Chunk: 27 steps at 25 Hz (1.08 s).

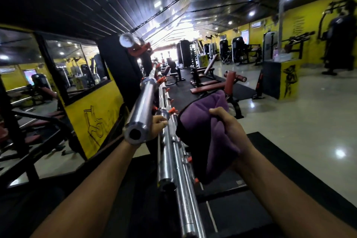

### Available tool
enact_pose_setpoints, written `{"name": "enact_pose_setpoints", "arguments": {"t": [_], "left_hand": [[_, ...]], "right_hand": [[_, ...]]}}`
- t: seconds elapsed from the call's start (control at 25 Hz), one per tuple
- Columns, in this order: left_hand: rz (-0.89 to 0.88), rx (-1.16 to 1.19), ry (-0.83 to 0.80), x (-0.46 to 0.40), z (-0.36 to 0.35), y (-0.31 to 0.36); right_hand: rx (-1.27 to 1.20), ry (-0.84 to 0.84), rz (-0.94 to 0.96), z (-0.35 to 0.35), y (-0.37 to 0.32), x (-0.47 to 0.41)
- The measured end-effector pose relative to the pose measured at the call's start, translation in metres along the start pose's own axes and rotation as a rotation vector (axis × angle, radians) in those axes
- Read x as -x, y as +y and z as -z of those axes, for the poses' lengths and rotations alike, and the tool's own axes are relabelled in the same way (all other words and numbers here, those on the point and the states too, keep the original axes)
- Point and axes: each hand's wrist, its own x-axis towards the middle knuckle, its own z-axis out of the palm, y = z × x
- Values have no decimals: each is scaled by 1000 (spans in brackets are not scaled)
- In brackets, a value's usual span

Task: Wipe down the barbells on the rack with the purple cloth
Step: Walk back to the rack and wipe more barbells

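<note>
Barbells [174,162] lie side by side on the rack, running near to far. Our left hand [157,127] grips the raised bar's sleeve [140,110]; our right hand [229,129] clutches the purple cloth [201,121].

Two bare forearms come in from the bottom edge, no sleeves visible up to where the frame cuts them off. Left hand [157,126] & right hand [229,131]: no gloves, no rings, no watch or wristband seen. Nails short, unpainted as far as visible. No markings on either arm. Rest of the body out of shot.
</note>
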Motion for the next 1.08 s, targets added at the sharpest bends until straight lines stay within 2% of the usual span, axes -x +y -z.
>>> {"name": "enact_pose_setpoints", "arguments": {"t": [0.04, 0.08, 0.16, 0.24, 0.4, 0.44, 0.52, 0.64, 0.84, 1.08], "left_hand": [[-1, -136, -6, 72, -1, 105], [-80, -223, -35, 100, -9, 156], [-111, -328, -176, 113, -36, 208], [-75, -462, -312, 91, -68, 229], [-90, -664, -505, 49, -151, 257], [-115, -656, -558, 34, -197, 268], [-111, -606, -610, 32, -248, 272], [-139, -453, -754, 34, -396, 289], [1, -274, -882, 75, -568, 264], [66, -223, -955, 62, -659, 238]], "right_hand": [[104, 60, 80, 11, -9, -4], [259, 112, 163, 26, -16, -10], [537, 185, 315, 71, -38, -13], [785, 219, 377, 130, -50, -17], [901, 361, 261, 252, -58, -11], [934, 443, 192, 299, -64, -2], [926, 539, 88, 350, -56, 11], [960, 692, -95, 467, -57, 43], [1088, 649, -297, 585, -57, 87], [1175, 710, -463, 665, -59, 84]]}}
